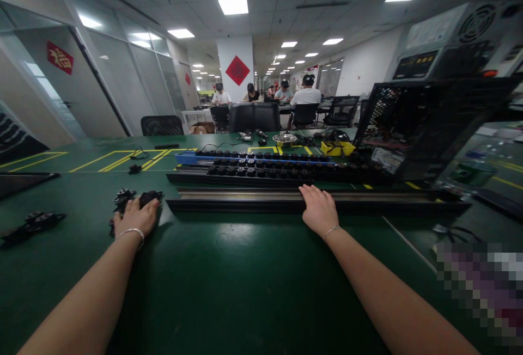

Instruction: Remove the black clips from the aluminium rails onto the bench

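Observation:
On the left, my left hand is over a small pile of black toothed parts. Its fingers curl around one black part, and the fingertips are partly hidden. My right hand grips the near wall of a long black rail, with its fingertips bent over the edge into the channel. The rail lies crosswise in front of me, and its visible channel holds a pale metal strip. Behind it are more rails with rows of small black parts.
More black parts lie far left. A yellow tray and a metal bowl stand behind the rails. An open computer case rises at right, near a bottle. People sit at tables beyond.

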Demonstrator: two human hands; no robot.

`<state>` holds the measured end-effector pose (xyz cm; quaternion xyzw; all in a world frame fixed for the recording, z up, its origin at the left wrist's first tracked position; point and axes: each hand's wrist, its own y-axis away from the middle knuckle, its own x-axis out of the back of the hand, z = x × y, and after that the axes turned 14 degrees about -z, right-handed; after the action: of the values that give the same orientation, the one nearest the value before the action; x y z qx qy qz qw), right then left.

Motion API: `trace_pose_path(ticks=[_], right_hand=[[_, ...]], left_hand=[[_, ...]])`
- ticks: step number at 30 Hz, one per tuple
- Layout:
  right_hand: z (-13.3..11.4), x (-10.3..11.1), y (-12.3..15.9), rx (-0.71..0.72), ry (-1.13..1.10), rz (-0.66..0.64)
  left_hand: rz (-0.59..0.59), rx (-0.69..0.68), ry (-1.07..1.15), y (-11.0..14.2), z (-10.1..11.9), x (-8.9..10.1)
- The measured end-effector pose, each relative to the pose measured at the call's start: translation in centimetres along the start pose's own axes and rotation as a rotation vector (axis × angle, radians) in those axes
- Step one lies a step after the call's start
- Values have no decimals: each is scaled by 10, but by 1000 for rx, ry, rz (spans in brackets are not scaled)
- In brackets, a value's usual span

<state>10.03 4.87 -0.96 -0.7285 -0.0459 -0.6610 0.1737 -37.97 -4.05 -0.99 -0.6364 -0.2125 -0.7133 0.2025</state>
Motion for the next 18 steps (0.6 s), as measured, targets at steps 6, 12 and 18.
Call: trace_pose_path(ticks=[6, 12, 18], right_hand=[[-1, 2, 0, -9, -1, -18], [-1, 2, 1, -13, -12, -22], [-2, 14, 2, -1, -75, -71]], left_hand=[[-67, 131, 32, -3, -13, 6], [338, -44, 166, 5, 14, 12], [610, -294, 430, 42, 88, 14]])
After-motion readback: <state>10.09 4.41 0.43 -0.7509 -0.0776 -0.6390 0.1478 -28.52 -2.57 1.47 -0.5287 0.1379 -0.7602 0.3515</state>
